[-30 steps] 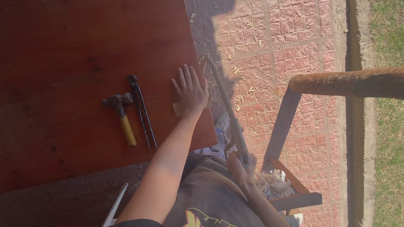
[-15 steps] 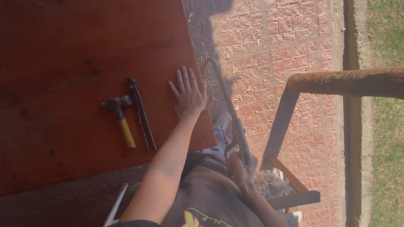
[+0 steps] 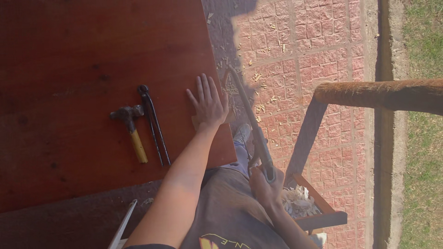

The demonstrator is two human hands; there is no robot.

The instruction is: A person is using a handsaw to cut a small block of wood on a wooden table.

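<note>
We look down on a dark red worktop (image 3: 92,55) set over brick paving (image 3: 314,60). Our left hand (image 3: 208,103) lies open and flat, fingers spread, near the worktop's right edge, pressing down on a small pale wood piece (image 3: 195,122) that shows just under the heel of the palm and sticks out a little past the edge by the fingers. Our right hand (image 3: 266,188) is closed around the handle of a saw (image 3: 251,122), low beside our lap, off the worktop. The saw runs as a long, thin dark bar from that hand up and leftward to a point just beside the fingertips of the left hand, at the worktop's edge; whether its blade touches the wood we cannot tell. Well to the left of the left hand a hammer (image 3: 130,131) with a dark head and a yellowish handle lies on the worktop, and just beside it, on its right, lie black pincers (image 3: 154,124), their long handles pointing toward us. Pale wood chips (image 3: 258,76) are scattered over the paving beyond the saw. To the right a wooden frame (image 3: 318,203) holds a heap of shavings, and a thick brown rail (image 3: 383,94) crosses above it. Grass (image 3: 422,138) lies at the far right.
</note>
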